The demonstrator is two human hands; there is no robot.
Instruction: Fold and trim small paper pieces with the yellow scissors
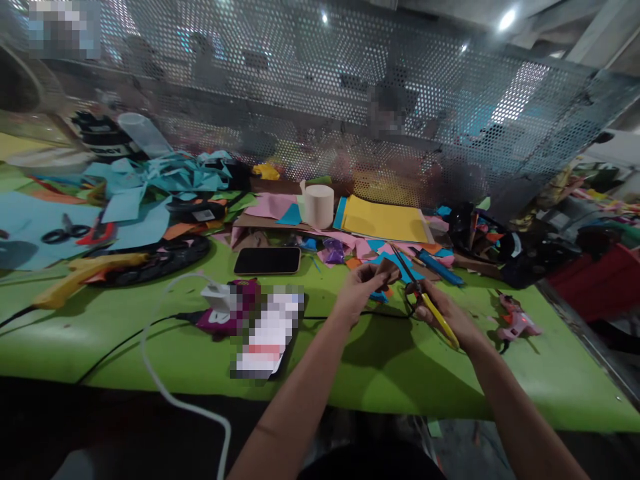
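My left hand (361,288) is closed, fingertips pinching a small brown piece of paper or card (387,275) over the green table (320,380). Just to its right, my right hand (447,312) grips a pair of yellow-handled scissors (440,323). Their dark blades point away from me and slightly left, close to the brown piece. Whether the blades touch it, I cannot tell. Blue, pink and orange paper scraps (363,248) lie beyond both hands. A blue pen-like cutter (440,267) rests behind my right hand.
A dark phone (267,261) and a lit phone (270,337) lie left of my hands, by a purple power strip (225,313) with cables. Farther left is a yellow glue gun (90,277). A white paper roll (319,206) and yellow sheets (385,219) stand before a perforated metal screen (300,93).
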